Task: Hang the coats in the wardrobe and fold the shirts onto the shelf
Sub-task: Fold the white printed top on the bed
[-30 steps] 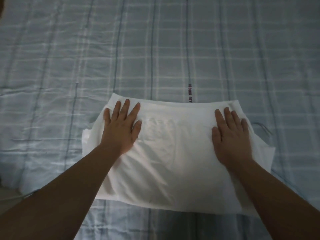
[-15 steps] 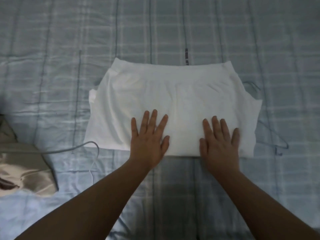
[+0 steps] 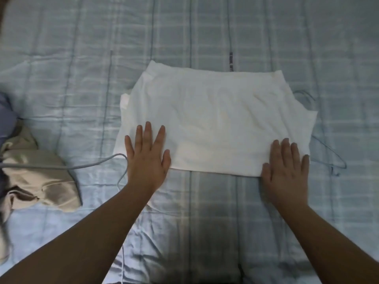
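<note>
A white shirt (image 3: 215,119), folded into a wide rectangle, lies flat on the blue checked bed sheet (image 3: 205,27). My left hand (image 3: 146,158) rests palm down with straight, spread fingers on the shirt's near left corner. My right hand (image 3: 287,167) lies flat with straight fingers on the near right corner. Both palms overlap the shirt's near edge onto the sheet.
A beige satin garment (image 3: 39,181) is bunched at the left edge, with a pale blue hanger (image 3: 92,165) lying across it toward the shirt. A second thin hanger (image 3: 332,154) pokes out from under the shirt's right side. A dark bluish cloth (image 3: 6,117) sits far left.
Both hands have slid apart along the shirt's near edge, from the middle out to its two near corners. The view has shifted, so the shirt sits more to the right.
</note>
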